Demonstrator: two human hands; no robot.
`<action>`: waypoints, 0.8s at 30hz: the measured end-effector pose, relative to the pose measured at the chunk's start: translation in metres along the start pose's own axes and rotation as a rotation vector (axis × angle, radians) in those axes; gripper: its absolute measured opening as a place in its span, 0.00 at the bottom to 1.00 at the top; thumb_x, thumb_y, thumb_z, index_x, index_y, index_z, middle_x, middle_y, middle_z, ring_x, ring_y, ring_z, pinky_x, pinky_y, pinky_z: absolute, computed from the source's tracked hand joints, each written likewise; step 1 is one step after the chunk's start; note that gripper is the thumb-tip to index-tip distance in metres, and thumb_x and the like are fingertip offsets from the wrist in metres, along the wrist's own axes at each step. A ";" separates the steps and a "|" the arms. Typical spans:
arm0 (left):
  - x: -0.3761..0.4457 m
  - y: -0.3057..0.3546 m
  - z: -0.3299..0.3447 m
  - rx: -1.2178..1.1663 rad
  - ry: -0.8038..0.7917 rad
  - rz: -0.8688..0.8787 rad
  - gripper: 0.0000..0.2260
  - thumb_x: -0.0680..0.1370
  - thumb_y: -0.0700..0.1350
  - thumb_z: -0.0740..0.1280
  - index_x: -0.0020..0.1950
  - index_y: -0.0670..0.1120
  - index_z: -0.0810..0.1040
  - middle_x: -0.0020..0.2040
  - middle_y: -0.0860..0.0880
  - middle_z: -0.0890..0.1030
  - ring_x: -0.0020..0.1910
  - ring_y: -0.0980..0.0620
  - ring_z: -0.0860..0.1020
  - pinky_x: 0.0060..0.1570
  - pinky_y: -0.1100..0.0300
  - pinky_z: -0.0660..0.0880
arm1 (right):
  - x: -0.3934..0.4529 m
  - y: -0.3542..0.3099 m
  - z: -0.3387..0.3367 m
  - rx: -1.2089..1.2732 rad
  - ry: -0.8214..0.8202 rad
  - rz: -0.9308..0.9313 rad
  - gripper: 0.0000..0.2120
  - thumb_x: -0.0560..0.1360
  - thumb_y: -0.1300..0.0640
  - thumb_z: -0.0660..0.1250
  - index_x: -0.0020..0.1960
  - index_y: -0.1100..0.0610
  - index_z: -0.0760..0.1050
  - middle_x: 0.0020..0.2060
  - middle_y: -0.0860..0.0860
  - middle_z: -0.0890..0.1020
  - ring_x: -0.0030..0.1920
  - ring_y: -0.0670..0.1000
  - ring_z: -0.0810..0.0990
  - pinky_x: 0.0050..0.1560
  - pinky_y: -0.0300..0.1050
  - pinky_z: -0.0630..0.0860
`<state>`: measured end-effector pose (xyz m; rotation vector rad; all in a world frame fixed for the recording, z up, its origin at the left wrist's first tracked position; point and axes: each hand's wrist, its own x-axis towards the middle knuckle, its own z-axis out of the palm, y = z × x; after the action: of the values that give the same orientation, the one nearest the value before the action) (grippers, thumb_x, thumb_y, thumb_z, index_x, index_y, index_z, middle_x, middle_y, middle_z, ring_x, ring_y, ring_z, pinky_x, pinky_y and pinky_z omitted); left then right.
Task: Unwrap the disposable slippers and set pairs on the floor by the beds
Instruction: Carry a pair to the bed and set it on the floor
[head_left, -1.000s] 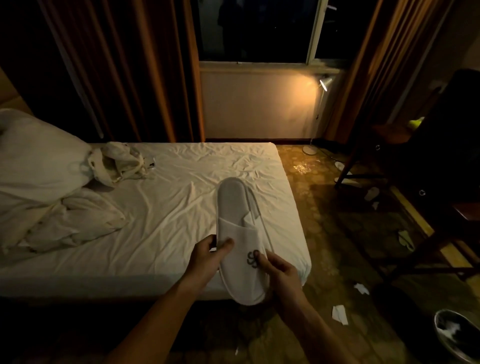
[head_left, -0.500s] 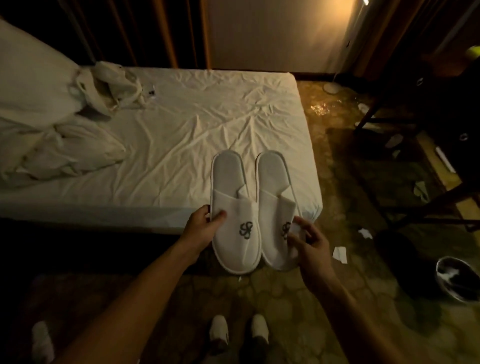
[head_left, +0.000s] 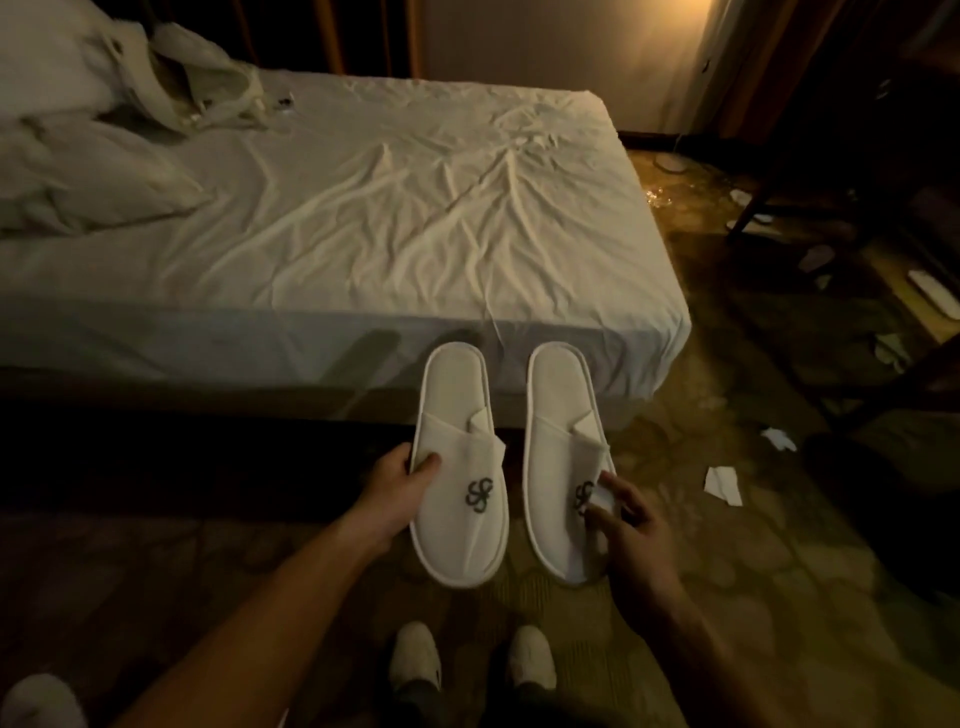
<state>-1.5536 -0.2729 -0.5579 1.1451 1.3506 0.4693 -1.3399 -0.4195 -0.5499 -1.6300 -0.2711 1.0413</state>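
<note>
Two white disposable slippers with a dark monogram are held apart, side by side, in front of the bed's near edge. My left hand (head_left: 402, 486) grips the left slipper (head_left: 457, 467) at its left rim, thumb on top. My right hand (head_left: 626, 525) pinches the right slipper (head_left: 558, 447) at its toe cover near the monogram. Both slippers point heel-first toward the bed (head_left: 363, 218), a little above the patterned carpet (head_left: 727, 571). My own feet in white slippers (head_left: 470, 662) show below.
Crumpled bedding and a pillow (head_left: 88, 156) lie at the bed's left end. Scraps of white wrapper (head_left: 723, 483) litter the carpet on the right. Dark chair legs (head_left: 779, 197) stand at the far right. Another white slipper (head_left: 39, 699) is at the bottom left corner.
The stacked slippers were separated into one per hand, then lowered from over the mattress to in front of the bed's side and spread further apart. My head tilted down.
</note>
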 end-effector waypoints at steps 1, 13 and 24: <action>-0.004 -0.021 0.004 -0.003 -0.017 -0.020 0.12 0.82 0.47 0.65 0.65 0.46 0.77 0.57 0.45 0.83 0.54 0.46 0.82 0.51 0.51 0.80 | -0.002 0.021 -0.005 0.017 -0.012 -0.005 0.19 0.77 0.66 0.70 0.64 0.50 0.79 0.62 0.49 0.79 0.60 0.54 0.78 0.52 0.55 0.81; 0.027 -0.130 0.078 -0.111 -0.103 -0.228 0.16 0.79 0.32 0.60 0.63 0.46 0.74 0.61 0.38 0.79 0.61 0.37 0.77 0.63 0.39 0.75 | 0.042 0.135 -0.058 0.062 0.026 0.133 0.15 0.78 0.66 0.67 0.55 0.47 0.79 0.56 0.46 0.78 0.62 0.54 0.76 0.53 0.52 0.76; 0.139 -0.159 0.110 -0.149 -0.091 -0.220 0.19 0.78 0.29 0.59 0.67 0.44 0.74 0.58 0.39 0.80 0.57 0.39 0.79 0.59 0.42 0.77 | 0.144 0.166 -0.045 0.018 0.053 0.184 0.17 0.76 0.68 0.68 0.59 0.51 0.81 0.58 0.49 0.81 0.56 0.51 0.79 0.46 0.49 0.77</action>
<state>-1.4736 -0.2659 -0.7817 0.8745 1.3211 0.3480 -1.2786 -0.4136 -0.7655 -1.6873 -0.0769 1.1326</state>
